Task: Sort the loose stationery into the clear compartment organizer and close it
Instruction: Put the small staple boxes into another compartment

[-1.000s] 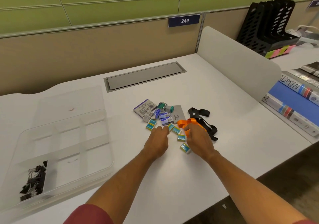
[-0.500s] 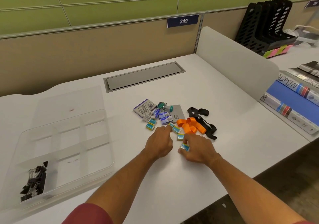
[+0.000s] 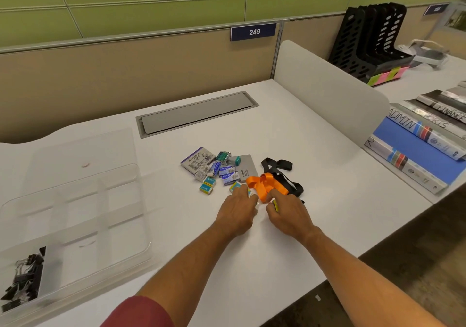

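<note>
A heap of loose stationery lies mid-desk: several small teal staple boxes (image 3: 207, 184), blue boxes (image 3: 228, 174), a purple-edged box (image 3: 198, 159), a grey card (image 3: 245, 168), an orange ribbon (image 3: 262, 184) and a black ribbon (image 3: 280, 169). My left hand (image 3: 238, 212) rests on small teal boxes at the heap's near edge, fingers curled over them. My right hand (image 3: 287, 213) pinches a small teal-and-yellow box (image 3: 275, 205) just beside the orange ribbon. The clear compartment organizer (image 3: 75, 215) stands open at the left, black binder clips (image 3: 24, 280) in its near-left compartment, its lid (image 3: 80, 155) flat behind it.
A grey cable hatch (image 3: 196, 113) is set into the desk behind the heap. A white divider panel (image 3: 327, 89) bounds the desk on the right; beyond it lie binders (image 3: 416, 147) and black file racks (image 3: 370, 39). The desk's front edge runs diagonally at lower right.
My right hand has picked a small teal box off the desk and drawn close to my left hand. The left hand moved forward onto the boxes at the heap's near edge.
</note>
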`<action>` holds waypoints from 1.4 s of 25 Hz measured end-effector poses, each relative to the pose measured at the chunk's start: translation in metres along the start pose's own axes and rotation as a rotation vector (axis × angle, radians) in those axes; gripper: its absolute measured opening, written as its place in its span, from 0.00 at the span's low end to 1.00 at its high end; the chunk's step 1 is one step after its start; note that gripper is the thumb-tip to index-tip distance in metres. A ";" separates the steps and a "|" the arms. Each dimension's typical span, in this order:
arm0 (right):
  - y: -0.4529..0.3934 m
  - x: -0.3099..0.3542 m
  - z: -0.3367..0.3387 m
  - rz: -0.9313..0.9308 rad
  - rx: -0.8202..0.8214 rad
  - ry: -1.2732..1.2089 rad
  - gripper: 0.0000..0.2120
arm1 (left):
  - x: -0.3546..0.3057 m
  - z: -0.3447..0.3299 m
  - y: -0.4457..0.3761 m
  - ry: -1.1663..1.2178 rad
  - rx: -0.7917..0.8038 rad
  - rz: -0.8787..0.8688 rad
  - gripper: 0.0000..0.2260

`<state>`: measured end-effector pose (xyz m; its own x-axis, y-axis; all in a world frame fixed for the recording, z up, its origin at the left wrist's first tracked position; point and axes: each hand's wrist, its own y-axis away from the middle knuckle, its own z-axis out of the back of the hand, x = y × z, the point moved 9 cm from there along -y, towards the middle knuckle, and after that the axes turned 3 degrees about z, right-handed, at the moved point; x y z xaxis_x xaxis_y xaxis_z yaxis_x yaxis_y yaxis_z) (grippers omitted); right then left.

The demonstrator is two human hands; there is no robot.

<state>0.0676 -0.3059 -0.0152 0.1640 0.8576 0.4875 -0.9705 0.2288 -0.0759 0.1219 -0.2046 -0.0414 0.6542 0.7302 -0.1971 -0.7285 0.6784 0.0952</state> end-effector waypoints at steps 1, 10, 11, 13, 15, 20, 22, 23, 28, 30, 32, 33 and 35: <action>0.000 0.000 0.001 0.000 -0.004 -0.001 0.04 | 0.002 -0.001 0.000 0.010 0.000 0.019 0.19; -0.021 0.025 -0.013 0.008 0.011 -0.116 0.10 | 0.049 0.013 0.021 0.270 -0.032 0.214 0.23; -0.024 0.028 -0.018 0.010 0.041 -0.108 0.09 | 0.055 0.018 0.024 0.276 -0.051 0.233 0.21; -0.029 0.032 -0.025 0.014 0.063 -0.055 0.12 | 0.069 0.025 0.029 0.267 -0.083 0.271 0.17; -0.036 0.036 -0.030 -0.015 0.070 0.034 0.11 | 0.082 0.030 0.034 0.256 -0.110 0.312 0.13; -0.048 0.035 -0.044 -0.111 0.167 0.215 0.20 | 0.108 0.029 0.043 0.268 -0.139 0.436 0.09; -0.048 0.037 -0.045 -0.093 0.163 0.246 0.18 | 0.116 0.028 0.043 0.223 -0.145 0.459 0.11; -0.048 0.038 -0.042 -0.088 0.134 0.226 0.17 | 0.120 0.028 0.042 0.204 -0.142 0.475 0.11; -0.044 0.036 -0.027 -0.079 0.012 0.028 0.17 | 0.140 0.028 0.037 0.199 -0.113 0.610 0.16; -0.045 0.033 -0.026 -0.074 0.002 -0.003 0.14 | 0.143 0.025 0.034 0.196 -0.092 0.638 0.22; -0.046 0.033 -0.025 -0.065 -0.008 -0.023 0.13 | 0.146 0.019 0.031 0.169 -0.059 0.643 0.29; -0.047 0.033 -0.025 -0.060 -0.016 -0.033 0.13 | 0.146 0.016 0.030 0.158 -0.043 0.646 0.30; -0.048 0.034 -0.024 -0.047 -0.033 -0.057 0.13 | 0.145 0.013 0.028 0.141 -0.020 0.646 0.31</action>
<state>0.1243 -0.2770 -0.0156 0.1975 0.8181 0.5401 -0.9555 0.2838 -0.0804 0.1991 -0.0783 -0.0548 0.0520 0.9712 -0.2325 -0.9700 0.1045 0.2194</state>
